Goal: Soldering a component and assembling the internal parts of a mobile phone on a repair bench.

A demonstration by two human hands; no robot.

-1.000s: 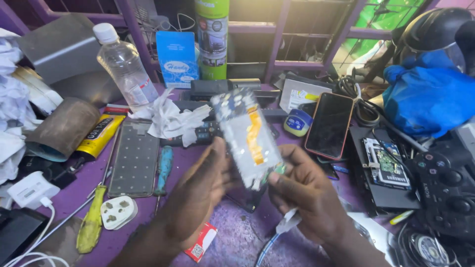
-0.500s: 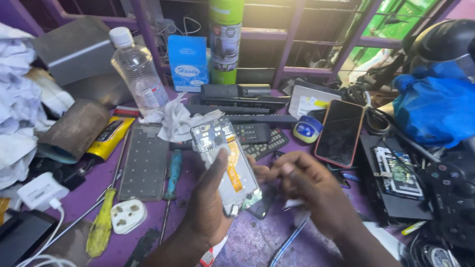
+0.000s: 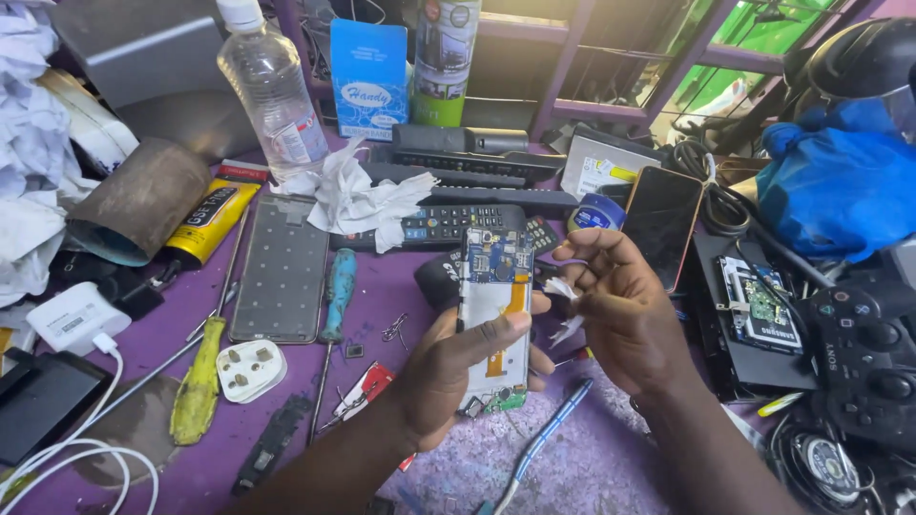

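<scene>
Left hand [image 3: 448,367] clamped on opened phone [image 3: 496,315], circuit side up, above purple counter [image 3: 382,305]. Right hand [image 3: 620,310] pinches white scrap [image 3: 561,288] just beside phone.

1. The opened phone [image 3: 494,315] stands nearly upright above the purple table, back cover off, showing a blue circuit board at the top and an orange ribbon cable down the middle.
2. A small white scrap [image 3: 563,289] sits just right of it.

Opened phone [image 3: 494,319] in left hand [image 3: 448,372], screwdriver [image 3: 334,305] left, remote [image 3: 448,225] behind.
</scene>
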